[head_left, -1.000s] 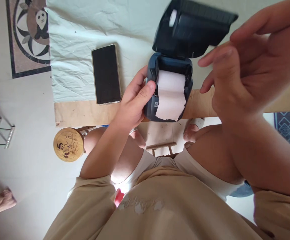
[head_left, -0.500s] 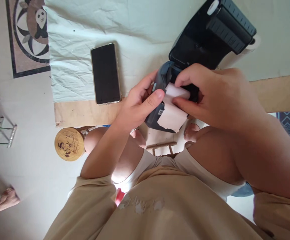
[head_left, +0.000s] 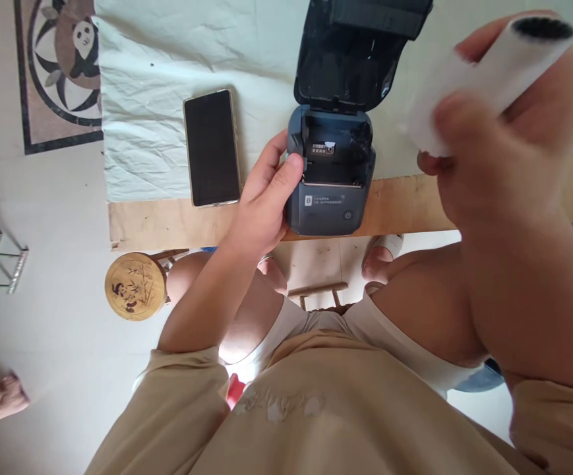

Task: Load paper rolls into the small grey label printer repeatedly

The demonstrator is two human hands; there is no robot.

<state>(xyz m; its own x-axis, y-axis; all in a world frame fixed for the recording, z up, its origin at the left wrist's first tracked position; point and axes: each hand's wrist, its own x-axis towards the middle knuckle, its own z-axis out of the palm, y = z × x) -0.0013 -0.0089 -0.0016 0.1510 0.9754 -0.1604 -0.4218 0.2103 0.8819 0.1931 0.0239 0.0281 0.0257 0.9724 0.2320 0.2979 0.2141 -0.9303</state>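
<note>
One roll-paper printer (head_left: 328,210), lid (head_left: 350,63) raised, at the wooden table edge (head_left: 167,224); one paper roll (head_left: 518,72); one smartphone (head_left: 211,148) on cloth (head_left: 142,132). Lid top cut off; roll's left end blurred. Left hand (head_left: 269,194) clasps the printer's left side, thumb uppermost. Right hand (head_left: 504,158), raised, holds the roll between thumb and fingers.

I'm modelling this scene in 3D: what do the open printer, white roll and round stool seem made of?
Printer: probably moulded plastic; rounded edges, mostly matt dark body, glossier lid.
White roll: likely paper, given its plain, matt-looking white surface, though blur leaves this open.
Round stool: seemingly wood, judging by its yellow-brown seat; perhaps varnished.
</note>
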